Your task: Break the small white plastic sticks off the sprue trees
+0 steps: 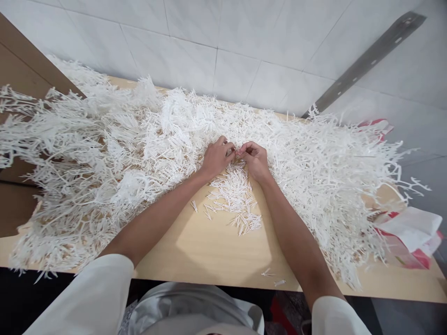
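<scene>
A huge heap of white branched plastic pieces [139,135] covers most of a light wooden table [209,251]. My left hand [216,157] and my right hand [254,158] meet at the middle of the heap, fingertips pinched together on a small white plastic piece [236,152]. Just below my hands lies a small pile of short loose white plastic bits [237,200] on the bare wood. What exactly sits between the fingers is mostly hidden.
A white and red plastic bag [408,232] lies at the table's right end. A grey metal strip [366,60] leans across the tiled wall. A few stray bits [274,277] lie near the table's front edge. Brown wooden furniture [21,70] stands at left.
</scene>
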{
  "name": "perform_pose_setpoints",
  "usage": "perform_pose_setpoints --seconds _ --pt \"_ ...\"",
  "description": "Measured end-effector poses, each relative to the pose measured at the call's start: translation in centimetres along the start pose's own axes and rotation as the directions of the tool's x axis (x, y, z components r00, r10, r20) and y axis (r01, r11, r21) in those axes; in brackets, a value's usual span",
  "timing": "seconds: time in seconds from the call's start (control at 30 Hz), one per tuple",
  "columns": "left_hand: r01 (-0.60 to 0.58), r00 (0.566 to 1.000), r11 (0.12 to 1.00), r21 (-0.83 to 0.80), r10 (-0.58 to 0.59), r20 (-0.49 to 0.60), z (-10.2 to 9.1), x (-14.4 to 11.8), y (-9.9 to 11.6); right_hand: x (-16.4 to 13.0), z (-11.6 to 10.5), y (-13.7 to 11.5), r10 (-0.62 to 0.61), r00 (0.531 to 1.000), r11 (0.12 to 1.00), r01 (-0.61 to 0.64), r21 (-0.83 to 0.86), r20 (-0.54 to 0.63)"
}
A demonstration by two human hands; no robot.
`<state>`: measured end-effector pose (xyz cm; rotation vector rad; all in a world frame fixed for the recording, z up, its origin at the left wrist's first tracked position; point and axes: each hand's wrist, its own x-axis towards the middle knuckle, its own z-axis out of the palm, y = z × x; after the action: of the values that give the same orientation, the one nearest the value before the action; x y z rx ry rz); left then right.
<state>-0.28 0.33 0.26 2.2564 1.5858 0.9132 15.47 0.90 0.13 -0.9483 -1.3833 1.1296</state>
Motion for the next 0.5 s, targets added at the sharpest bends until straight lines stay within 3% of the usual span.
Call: perform_pose_setpoints --seconds 0.23,0.4,0.5 --pt "0.017 1.0 0.998 -0.062 -0.018 -0.024 0.02 0.1 -0.29 -0.02 0.01 0.7 -0.019 1.0 0.999 0.019 -0.037 0.009" --pt "-0.079 0.995 0.986 -0.15 0.069 -0.076 0.23 0.34 -0.79 -0.29 0.34 1.03 -0.134 0.98 0.985 0.115 -0.13 -0.149" --pt "-0.064 0.995 0.982 -0.176 0.049 -0.086 0.34 0.39 -0.88 -0.32 0.48 0.74 -0.169 0.959 0.972 0.124 -0.2 -0.226"
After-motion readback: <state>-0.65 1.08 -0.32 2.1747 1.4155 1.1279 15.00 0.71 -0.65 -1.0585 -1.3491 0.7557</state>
